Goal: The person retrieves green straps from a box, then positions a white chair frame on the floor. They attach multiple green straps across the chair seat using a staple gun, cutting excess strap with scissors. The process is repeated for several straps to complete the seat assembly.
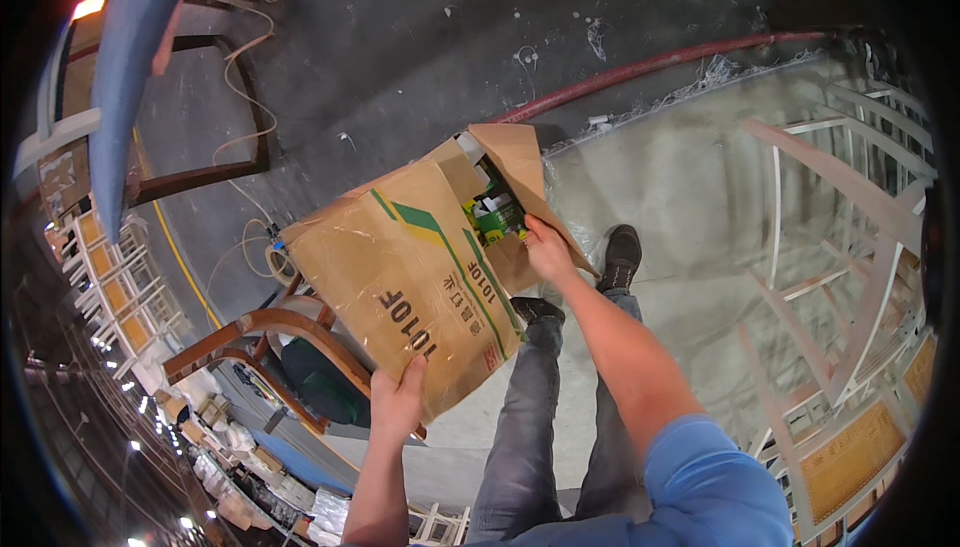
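A large brown cardboard box [360,277] with green stripes and dark print lies tilted in front of me, its end flaps open toward the right. My left hand [397,402] grips its near lower edge, thumb on top and the other fingers hidden underneath. At the open end is my right hand [548,250], its fingers drawn together beside the spread flap [518,162]. Its fingertips touch small green and black packages [494,213] inside the box. Whether they pinch a package or the cardboard's edge is unclear.
Under the box's left side stands a brown wooden chair frame [250,322] with a dark green item on it. A red hose [640,72] crosses the floor ahead. Pale wooden chair frames [800,277] crowd the right. A dark frame [262,117] and loose cable lie at the far left.
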A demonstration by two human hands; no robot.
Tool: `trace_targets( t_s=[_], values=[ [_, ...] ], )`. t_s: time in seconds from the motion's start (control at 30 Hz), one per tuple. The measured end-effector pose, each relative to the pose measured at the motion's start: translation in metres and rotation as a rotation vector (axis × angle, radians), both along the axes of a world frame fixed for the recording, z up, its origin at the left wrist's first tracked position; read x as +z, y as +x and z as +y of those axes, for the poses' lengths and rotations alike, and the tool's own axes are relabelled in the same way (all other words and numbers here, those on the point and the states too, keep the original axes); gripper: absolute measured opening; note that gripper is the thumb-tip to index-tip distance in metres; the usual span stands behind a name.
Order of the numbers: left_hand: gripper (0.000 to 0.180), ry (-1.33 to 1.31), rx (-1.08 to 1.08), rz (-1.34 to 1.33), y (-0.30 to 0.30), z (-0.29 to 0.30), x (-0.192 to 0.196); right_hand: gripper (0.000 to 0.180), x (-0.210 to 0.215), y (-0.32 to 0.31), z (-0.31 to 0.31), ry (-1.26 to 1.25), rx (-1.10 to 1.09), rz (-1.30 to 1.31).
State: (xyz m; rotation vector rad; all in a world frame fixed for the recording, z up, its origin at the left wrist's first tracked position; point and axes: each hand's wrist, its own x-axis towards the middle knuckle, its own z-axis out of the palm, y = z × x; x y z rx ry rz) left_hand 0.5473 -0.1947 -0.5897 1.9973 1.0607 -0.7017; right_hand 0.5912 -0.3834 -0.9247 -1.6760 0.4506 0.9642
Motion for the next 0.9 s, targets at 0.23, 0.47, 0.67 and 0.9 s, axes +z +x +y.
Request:
trace_targets(
  t_s=[0.23,0.47,0.67,0.9],
  values=[
    [0.026,-0.057,0.084,-0.055,-0.008,0.011,-0.010,0.067,-0.061,0.047,0.076,-0.294,0.066,-0.314],
    [0.025,-0.083,0.104,-0.124,-0.015,0.013,-0.009,0.066,-0.072,0.088,0.105,-0.482,0.163,-0.253],
    [0.025,-0.086,0.131,-0.088,-0.015,0.016,-0.009,0.067,-0.046,0.058,0.089,-0.377,0.157,-0.226],
    [0.033,-0.148,0.188,-0.176,-0.019,0.026,-0.008,0.047,-0.024,0.016,0.034,-0.305,0.220,-0.168]
  ],
)
